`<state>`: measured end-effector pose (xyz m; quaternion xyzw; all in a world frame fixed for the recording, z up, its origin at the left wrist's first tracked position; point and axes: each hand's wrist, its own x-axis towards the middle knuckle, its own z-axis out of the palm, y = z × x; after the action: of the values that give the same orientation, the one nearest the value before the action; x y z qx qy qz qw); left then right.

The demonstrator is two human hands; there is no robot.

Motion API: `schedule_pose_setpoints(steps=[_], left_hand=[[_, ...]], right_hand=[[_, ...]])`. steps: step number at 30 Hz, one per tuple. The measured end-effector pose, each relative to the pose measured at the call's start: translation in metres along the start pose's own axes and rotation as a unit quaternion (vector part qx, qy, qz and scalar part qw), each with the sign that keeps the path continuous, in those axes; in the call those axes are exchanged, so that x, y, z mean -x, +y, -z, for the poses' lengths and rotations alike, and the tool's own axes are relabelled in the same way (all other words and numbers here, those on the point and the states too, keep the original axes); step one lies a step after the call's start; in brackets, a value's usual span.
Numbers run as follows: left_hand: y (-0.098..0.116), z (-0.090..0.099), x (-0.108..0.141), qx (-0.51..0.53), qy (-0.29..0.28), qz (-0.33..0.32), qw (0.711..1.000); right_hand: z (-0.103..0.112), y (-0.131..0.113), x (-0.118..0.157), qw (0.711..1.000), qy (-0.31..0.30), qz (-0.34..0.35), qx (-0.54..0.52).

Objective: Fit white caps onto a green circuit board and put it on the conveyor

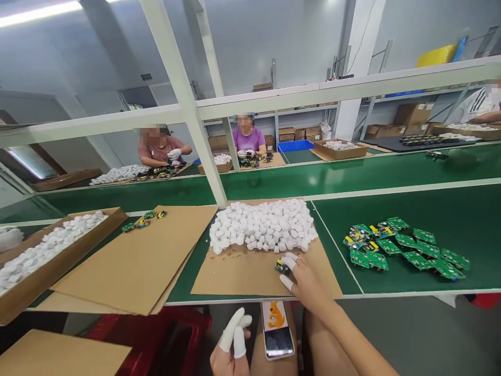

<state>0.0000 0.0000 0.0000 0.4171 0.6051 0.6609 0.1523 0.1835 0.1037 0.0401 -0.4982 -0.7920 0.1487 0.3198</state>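
My right hand [303,279], with white finger cots on its fingertips, closes on a small green circuit board [281,266] with yellow and black parts. The board is at the cardboard sheet [235,277] on the bench; its right side is hidden by my fingers. Below the bench edge, my left hand [233,342] has its cotted fingers pressed together; whatever they may hold is hidden. A heap of small white caps or pads [264,227] covers the back of the sheet, just beyond my right hand. A phone [277,331] rests on my lap.
Several green circuit boards [420,248] lie on the green bench at right. At left are stacked cardboard sheets [156,256] with a few boards on top, and a long cardboard tray [84,240] of white pieces. A white post [188,99] rises behind; co-workers [249,140] sit across.
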Motion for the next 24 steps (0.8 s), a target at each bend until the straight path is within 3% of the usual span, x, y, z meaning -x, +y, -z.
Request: schedule_pose_setpoints(steps=[2,3,4,8,13,17,21,24], left_hand=[[0.01,-0.004,-0.018,0.011,-0.054,-0.059,0.997],[0.016,-0.009,-0.028,0.006,-0.1,-0.069,0.993],[0.022,-0.015,-0.038,0.008,-0.108,-0.073,0.991],[0.038,-0.051,-0.067,0.016,-0.22,-0.047,0.974],[0.03,-0.093,-0.081,0.06,-0.311,-0.002,0.949],[0.022,-0.096,-0.083,0.109,-0.374,0.049,0.92],[0.025,-0.091,-0.084,0.147,-0.433,0.079,0.886],[0.029,-0.09,-0.085,0.181,-0.445,0.101,0.871]], right_hand=[[-0.001,0.003,0.001,1.0,0.013,-0.004,-0.023],[0.0,0.005,0.001,0.999,0.019,-0.005,-0.038],[0.0,0.006,0.002,0.998,0.027,-0.007,-0.053],[0.005,0.008,0.005,0.992,0.066,-0.018,-0.11],[0.009,0.012,0.008,0.979,0.125,-0.02,-0.157],[0.009,0.01,0.01,0.972,0.147,-0.019,-0.184],[0.007,-0.004,0.006,0.976,0.128,-0.013,-0.174],[0.004,-0.016,-0.004,0.985,0.107,-0.01,-0.135]])
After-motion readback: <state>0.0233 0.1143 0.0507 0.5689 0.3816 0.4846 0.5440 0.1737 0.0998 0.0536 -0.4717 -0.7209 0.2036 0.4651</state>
